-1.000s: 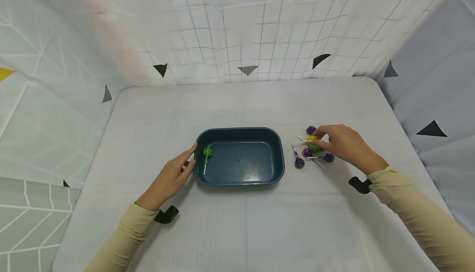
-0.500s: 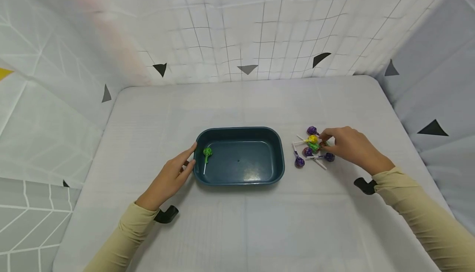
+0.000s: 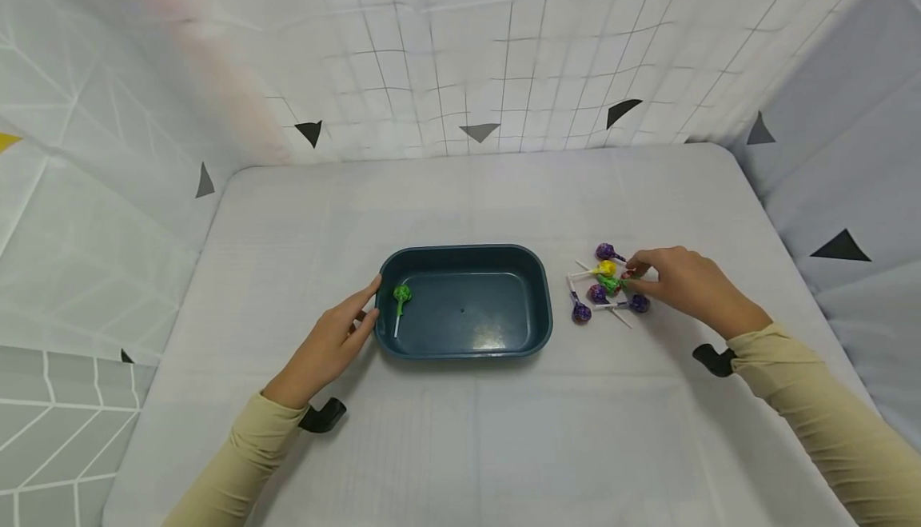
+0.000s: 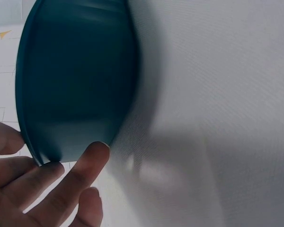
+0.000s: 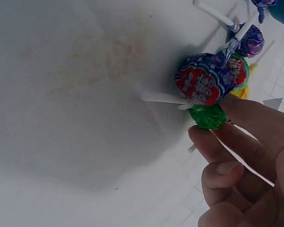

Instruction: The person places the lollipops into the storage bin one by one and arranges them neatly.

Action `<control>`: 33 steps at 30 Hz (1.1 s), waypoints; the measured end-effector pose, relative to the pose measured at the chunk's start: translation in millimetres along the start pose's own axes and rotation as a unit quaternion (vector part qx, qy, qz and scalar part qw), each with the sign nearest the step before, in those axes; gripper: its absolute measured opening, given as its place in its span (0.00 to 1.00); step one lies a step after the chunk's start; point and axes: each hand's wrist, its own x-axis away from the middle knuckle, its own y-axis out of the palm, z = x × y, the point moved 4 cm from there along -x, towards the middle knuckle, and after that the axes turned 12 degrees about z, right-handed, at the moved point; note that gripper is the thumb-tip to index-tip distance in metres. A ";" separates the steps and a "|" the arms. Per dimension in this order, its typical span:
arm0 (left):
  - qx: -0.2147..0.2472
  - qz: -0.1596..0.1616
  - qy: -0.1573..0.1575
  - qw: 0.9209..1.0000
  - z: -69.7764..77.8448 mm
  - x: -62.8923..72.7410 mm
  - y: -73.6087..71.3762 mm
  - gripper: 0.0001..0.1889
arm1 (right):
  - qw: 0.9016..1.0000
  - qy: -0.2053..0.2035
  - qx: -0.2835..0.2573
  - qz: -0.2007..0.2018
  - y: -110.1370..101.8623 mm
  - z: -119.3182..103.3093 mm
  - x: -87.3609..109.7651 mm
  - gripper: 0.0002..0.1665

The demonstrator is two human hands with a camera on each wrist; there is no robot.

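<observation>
Left grip: left of centre in the head view; fingers fairly straight, resting against the end of the tray, clasping nothing.
Tray lolly: one green lolly, lying near the left wall, stick toward the bottom of the frame.
Tray: one, mid-frame on the desk; with a single lolly inside, the filling looks barely begun.
Desk lollies: seven counted, right of centre, outside the tray: four purple lollies, one yellow lolly, one loose green one, one between the fingers; overlap could hide more. These seem the part left.
Right grip: right of the frame; thumb and finger nearly closed, pinching a green-wrapped lolly; whether it is lifted, one cannot tell.
</observation>
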 end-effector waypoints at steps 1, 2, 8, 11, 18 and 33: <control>0.000 0.000 0.000 1.000 0.0 0.0 0.0 0.30 | 1.000 0.000 0.002 -0.001 0.2 0.0 -0.3 0.17; 0.000 0.000 0.000 1.000 -0.1 0.1 0.1 0.30 | 1.000 -0.001 0.003 -0.002 0.2 0.0 -0.5 0.17; 0.000 -0.001 -0.001 1.000 0.1 0.5 0.2 0.30 | 1.000 -0.005 -0.001 -0.004 -1.0 -0.6 -1.5 0.16; -0.001 0.000 0.000 1.000 0.0 0.4 0.3 0.30 | 1.000 -0.010 -0.004 -0.004 -0.5 -0.1 -1.8 0.17; 0.000 0.005 0.005 1.000 -1.2 0.3 0.7 0.29 | 1.000 -0.018 0.002 -0.011 2.9 3.4 -4.5 0.19; -0.004 0.007 0.007 1.000 -2.2 0.0 2.3 0.29 | 1.000 0.000 0.000 -0.002 -1.3 18.0 -7.9 0.21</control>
